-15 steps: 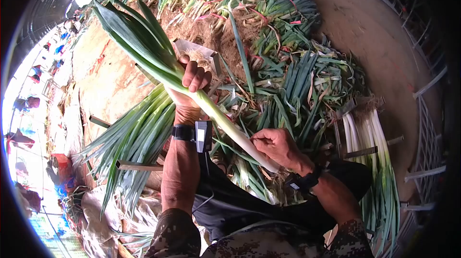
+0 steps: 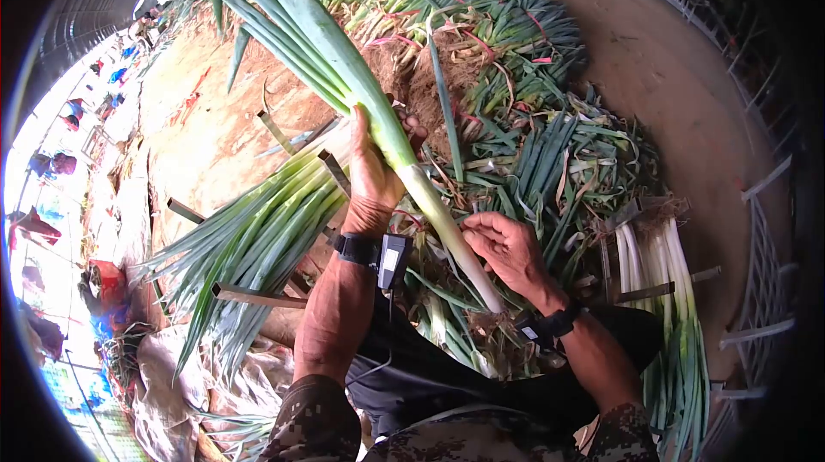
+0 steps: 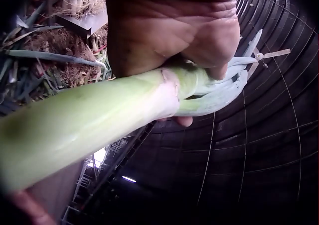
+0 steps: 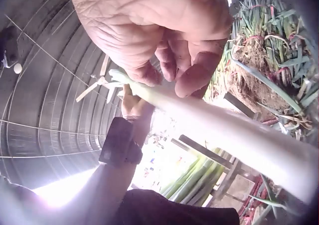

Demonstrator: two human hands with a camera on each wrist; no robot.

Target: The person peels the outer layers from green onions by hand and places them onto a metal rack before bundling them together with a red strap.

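Green leek (image 2: 404, 152) gripped by left hand (image 2: 374, 178); right hand (image 2: 507, 247) pinches its stalk.

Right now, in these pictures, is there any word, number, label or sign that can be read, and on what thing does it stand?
No text can be read in any view.
Band on the left wrist: a pale patch, too small to read.
Leek, held by the left hand and the right hand: no label.

Leek (image 2: 404, 152): white stalk, green leaves. Sleeves (image 2: 318, 428): camouflage. Wristbands (image 2: 357, 249): black.
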